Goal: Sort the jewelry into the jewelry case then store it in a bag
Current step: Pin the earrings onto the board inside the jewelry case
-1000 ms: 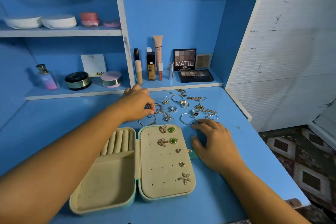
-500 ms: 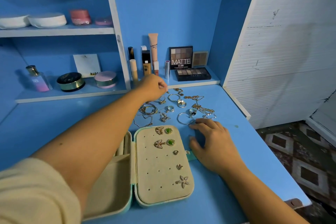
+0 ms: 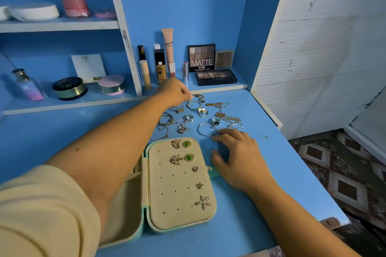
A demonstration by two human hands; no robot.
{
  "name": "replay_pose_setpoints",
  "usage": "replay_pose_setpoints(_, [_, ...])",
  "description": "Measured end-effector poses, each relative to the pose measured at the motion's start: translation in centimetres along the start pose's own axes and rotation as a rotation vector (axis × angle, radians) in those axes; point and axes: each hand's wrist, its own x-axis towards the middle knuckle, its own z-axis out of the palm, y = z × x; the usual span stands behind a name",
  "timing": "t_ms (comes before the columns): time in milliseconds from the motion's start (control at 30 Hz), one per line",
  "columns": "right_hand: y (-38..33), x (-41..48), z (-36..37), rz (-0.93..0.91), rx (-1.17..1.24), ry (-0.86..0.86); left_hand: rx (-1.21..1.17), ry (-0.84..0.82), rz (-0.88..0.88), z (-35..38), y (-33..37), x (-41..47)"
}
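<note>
The open jewelry case [image 3: 179,218], mint outside and beige inside, lies at the front of the blue desk. Its right panel holds several earrings, among them two green studs [image 3: 187,144] and a star-shaped earring [image 3: 203,202]. My left arm crosses over and hides most of its left half. Loose jewelry [image 3: 189,118] is scattered behind the case: rings, bangles, a silver hoop [image 3: 205,129] and gold chains [image 3: 227,118]. My left hand [image 3: 174,92] reaches to the pile's far edge, fingertips pinching the end of a gold chain [image 3: 198,96]. My right hand [image 3: 240,158] rests on the desk, fingers spread, right of the case.
Cosmetics stand on the low shelf behind the pile: tubes [image 3: 167,48], a lipstick [image 3: 185,72] and eyeshadow palettes [image 3: 216,77]. Jars and a perfume bottle [image 3: 28,85] fill the left cubby. A white panel [image 3: 313,48] bounds the desk at right, with patterned floor [image 3: 344,173] beyond.
My left hand moved from the bangles near the case to the far edge of the pile, by the shelf. The right hand stayed in place.
</note>
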Motion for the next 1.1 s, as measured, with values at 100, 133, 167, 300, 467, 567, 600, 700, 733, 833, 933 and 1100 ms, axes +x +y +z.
replay_pose_setpoints(100, [0.1, 0.0, 0.0, -0.001, 0.001, -0.001, 0.027, 0.018, -0.004, 0.2, -0.1, 0.1])
replay_pose_setpoints(133, [0.1, 0.0, 0.0, -0.001, 0.003, 0.000, 0.033, 0.022, -0.006, 0.3, -0.1, 0.1])
replay_pose_setpoints(167, [0.1, 0.0, 0.0, -0.001, 0.006, 0.001, 0.032, 0.029, -0.013, 0.3, -0.1, 0.1])
replay_pose_setpoints(300, [0.0, 0.0, 0.0, -0.001, 0.013, -0.004, 0.069, 0.063, -0.061, 0.3, -0.4, 0.4])
replay_pose_setpoints(467, [0.1, 0.0, -0.1, -0.003, 0.010, -0.001, 0.047, 0.136, -0.039, -0.3, 0.1, -0.1])
replay_pose_setpoints(567, [0.1, 0.0, -0.1, -0.007, 0.007, 0.003, 0.022, 0.180, 0.032, -1.9, 1.2, -2.1])
replay_pose_setpoints(600, [0.1, 0.0, 0.0, -0.009, 0.008, 0.006, 0.008, 0.168, 0.069, -2.4, 1.5, -3.1])
replay_pose_setpoints(700, [0.1, 0.0, -0.1, -0.013, 0.013, 0.004, -0.053, 0.119, 0.175, -3.7, 2.1, -7.1])
replay_pose_setpoints(733, [0.1, 0.0, -0.1, -0.013, 0.011, 0.001, -0.060, 0.113, 0.192, -4.0, 2.2, -8.6])
replay_pose_setpoints(833, [0.1, 0.1, -0.1, -0.017, 0.009, 0.002, -0.122, 0.090, 0.201, -4.5, 2.1, -13.3])
replay_pose_setpoints(933, [0.2, 0.2, 0.0, -0.017, 0.013, 0.007, -0.179, 0.035, 0.176, -4.5, 1.9, -17.4])
replay_pose_setpoints(1100, [0.1, 0.1, 0.0, -0.024, 0.013, 0.015, -0.134, 0.033, 0.145, -3.8, 0.4, -21.4])
